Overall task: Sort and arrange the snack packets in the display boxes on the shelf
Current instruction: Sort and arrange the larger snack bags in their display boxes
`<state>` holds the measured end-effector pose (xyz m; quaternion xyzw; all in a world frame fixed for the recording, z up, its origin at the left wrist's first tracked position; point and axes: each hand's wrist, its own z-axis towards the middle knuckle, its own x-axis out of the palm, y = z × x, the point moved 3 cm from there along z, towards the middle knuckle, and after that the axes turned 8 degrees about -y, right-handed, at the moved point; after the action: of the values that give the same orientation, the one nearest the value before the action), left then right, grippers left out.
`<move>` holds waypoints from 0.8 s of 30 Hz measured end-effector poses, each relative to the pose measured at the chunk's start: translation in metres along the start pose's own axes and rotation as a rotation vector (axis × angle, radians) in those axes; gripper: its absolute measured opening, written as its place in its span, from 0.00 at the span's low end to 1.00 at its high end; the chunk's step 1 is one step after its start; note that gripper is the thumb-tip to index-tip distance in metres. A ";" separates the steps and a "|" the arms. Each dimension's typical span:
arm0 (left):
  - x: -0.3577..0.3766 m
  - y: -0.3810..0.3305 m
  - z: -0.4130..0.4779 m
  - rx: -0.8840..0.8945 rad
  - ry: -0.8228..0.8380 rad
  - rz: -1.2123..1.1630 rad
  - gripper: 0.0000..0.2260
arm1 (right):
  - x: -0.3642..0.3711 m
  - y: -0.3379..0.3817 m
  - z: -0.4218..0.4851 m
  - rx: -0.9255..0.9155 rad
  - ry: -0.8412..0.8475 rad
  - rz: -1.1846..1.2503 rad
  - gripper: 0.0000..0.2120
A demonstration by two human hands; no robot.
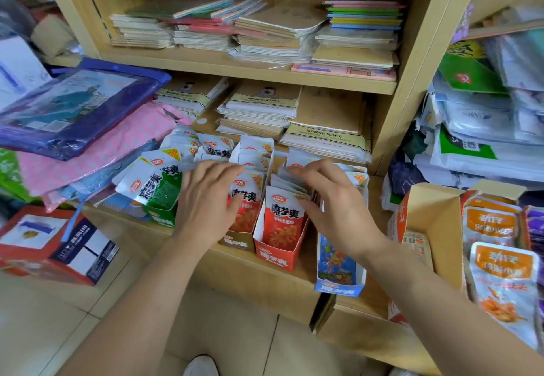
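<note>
Several narrow display boxes stand side by side on the low shelf [265, 275]: a green box [162, 216], a brown box [237, 241], a red box [275, 255] and a blue box [338, 272]. White and red snack packets [282, 216] fill the red box. My left hand [206, 202] rests with curled fingers on the packets of the brown box [247, 196]. My right hand [332, 202] reaches over the red box and its fingers grip the tops of the packet stack [290, 183]. Loose green packets [156, 181] lean over the green box.
Stacks of notebooks [265, 34] fill the upper shelves. A purple plastic bag [73, 111] and pink cloth lie left. A red and blue carton [59, 246] sits on the floor. At right an open cardboard box [435, 222] holds orange packets [497, 258].
</note>
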<state>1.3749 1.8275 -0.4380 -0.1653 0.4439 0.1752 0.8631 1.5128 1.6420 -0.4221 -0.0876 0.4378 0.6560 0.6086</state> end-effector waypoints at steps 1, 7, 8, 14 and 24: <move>0.003 0.001 0.000 0.012 0.029 0.014 0.24 | 0.002 0.000 0.001 -0.017 -0.014 -0.057 0.26; 0.005 0.000 0.000 0.041 0.016 0.004 0.24 | 0.011 0.002 0.003 -0.100 -0.036 -0.346 0.23; 0.000 0.000 0.001 0.037 -0.011 -0.026 0.22 | 0.013 0.003 0.002 -0.112 -0.032 -0.373 0.23; -0.026 0.009 -0.006 0.056 -0.034 -0.253 0.17 | 0.028 0.014 0.004 -0.195 0.024 -0.218 0.18; -0.052 0.021 -0.034 0.068 0.145 -0.462 0.09 | 0.053 0.021 0.011 -0.024 0.046 -0.077 0.17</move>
<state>1.3130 1.8230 -0.4164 -0.2456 0.4608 -0.0541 0.8511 1.4859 1.6904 -0.4395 -0.1267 0.4399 0.6353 0.6220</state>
